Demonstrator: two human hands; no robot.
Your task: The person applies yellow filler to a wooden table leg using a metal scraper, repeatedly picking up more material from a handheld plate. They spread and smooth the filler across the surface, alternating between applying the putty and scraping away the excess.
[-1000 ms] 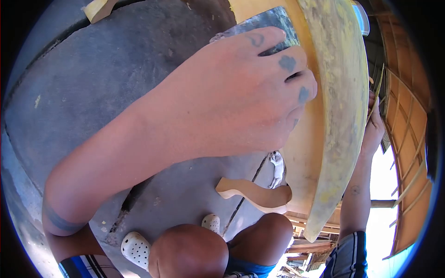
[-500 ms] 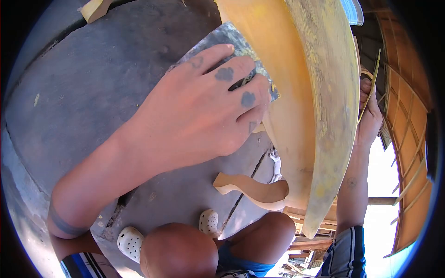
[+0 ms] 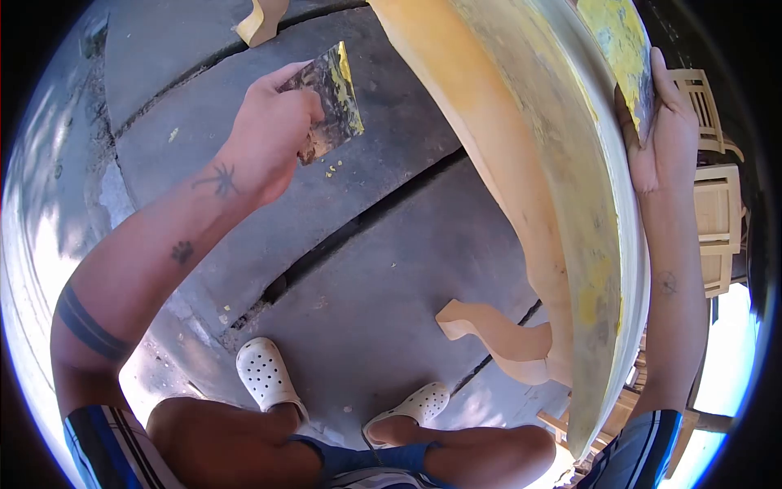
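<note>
My left hand (image 3: 269, 130) is closed around a flat, dark putty scraper (image 3: 336, 106) with yellow putty along its far edge. It hangs above the floor, apart from the wood. A long, curved wooden piece (image 3: 509, 155) rises on the right, its rim smeared yellow and grey and its lower end tapering to a point. Beyond that rim, my right hand (image 3: 666, 134) grips a thin plate (image 3: 623, 61) thickly coated with yellow putty. The thumb lies along the plate's right edge; most of the other fingers are hidden.
A wavy wooden leg (image 3: 501, 342) touches the curved piece's lower part. Another shaped wooden leg (image 3: 262, 20) stands at the top. Dark floor slabs (image 3: 391, 253) have wide gaps between them. Wooden chairs (image 3: 717, 204) stand at the right. My white clogs (image 3: 265, 371) rest on the floor.
My left hand has drawn the scraper left, away from the wooden piece, and turned it so its putty edge shows. The plate in my right hand, earlier edge-on, now shows its yellow face.
</note>
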